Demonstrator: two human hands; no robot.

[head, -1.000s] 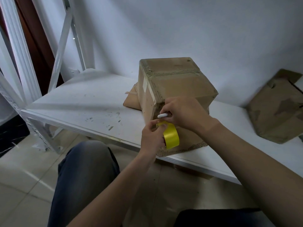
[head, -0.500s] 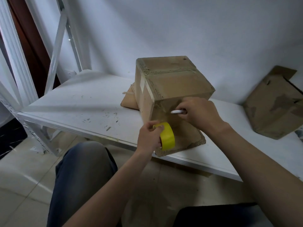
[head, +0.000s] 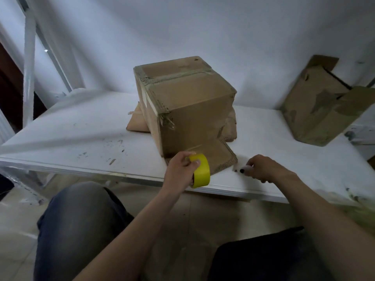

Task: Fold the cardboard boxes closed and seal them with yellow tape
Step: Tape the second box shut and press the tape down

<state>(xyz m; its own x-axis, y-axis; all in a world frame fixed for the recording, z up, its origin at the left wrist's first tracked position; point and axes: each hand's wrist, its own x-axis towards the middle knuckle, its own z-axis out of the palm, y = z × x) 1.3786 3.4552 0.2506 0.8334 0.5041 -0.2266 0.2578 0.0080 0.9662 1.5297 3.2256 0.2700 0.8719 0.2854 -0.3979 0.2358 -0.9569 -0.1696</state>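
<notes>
The person's left hand (head: 180, 169) is clenched around a roll of yellow tape (head: 199, 171), thumb on top and fingers curled over its rim. The roll stands on edge at the front lip of the white shelf (head: 81, 128), just before the near corner of a cardboard flap (head: 219, 157). I cannot tell whether the roll touches that flap.

The right hand (head: 265, 168) is low over the shelf, a little to the right of the flap. Its fingers are wrapped round a slim white tool (head: 244, 170) whose black tip points left toward the flap's corner. What kind of tool it is I cannot make out.

Behind both hands stands the cardboard box (head: 188, 106), upright in the middle of the shelf. Its top is closed and crossed by a band of old brownish tape, and its lower flaps are splayed out flat on the shelf; nothing of its inside shows. A flat piece of cardboard (head: 138, 122) pokes out from beneath its left side.

Well apart, at the right end of the shelf against the wall (head: 243, 37), leans a second cardboard box (head: 318, 110). One flap is raised, and its opening is too dark to see into.
</notes>
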